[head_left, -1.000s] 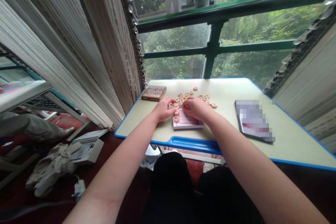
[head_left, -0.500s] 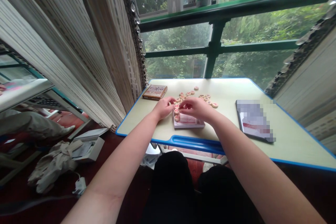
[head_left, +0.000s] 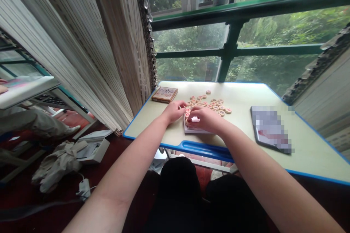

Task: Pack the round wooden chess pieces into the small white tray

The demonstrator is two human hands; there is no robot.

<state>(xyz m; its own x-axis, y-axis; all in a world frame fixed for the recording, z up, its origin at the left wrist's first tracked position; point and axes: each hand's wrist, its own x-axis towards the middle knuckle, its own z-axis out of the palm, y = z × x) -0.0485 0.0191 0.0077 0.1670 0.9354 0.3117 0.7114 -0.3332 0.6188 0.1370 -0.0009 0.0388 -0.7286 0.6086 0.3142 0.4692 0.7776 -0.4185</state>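
Note:
A shallow white box (head_left: 201,131) lies near the desk's front edge, with round xiangqi pieces (head_left: 187,110) lined up along its left side. My right hand (head_left: 203,116) reaches over the box, thumb and forefinger curled together on the lowest piece of that column, which the fingertips mostly cover. My left hand (head_left: 175,111) rests at the box's left edge, its fingers bent and apart beside the top of the column. Beyond both hands, several loose wooden pieces (head_left: 221,113) with red or dark characters spread over the desk.
A flat brown patterned box (head_left: 164,94) lies at the desk's back left corner. A tablet-like device (head_left: 270,129), partly blurred, lies on the right. The pale desk (head_left: 308,145) has a blue rim and front groove. Curtains (head_left: 117,43) hang beside the window.
My right hand has moved down the column from its upper pieces to the lowest one. My left hand stays at the box's left edge. The whole view has shifted slightly.

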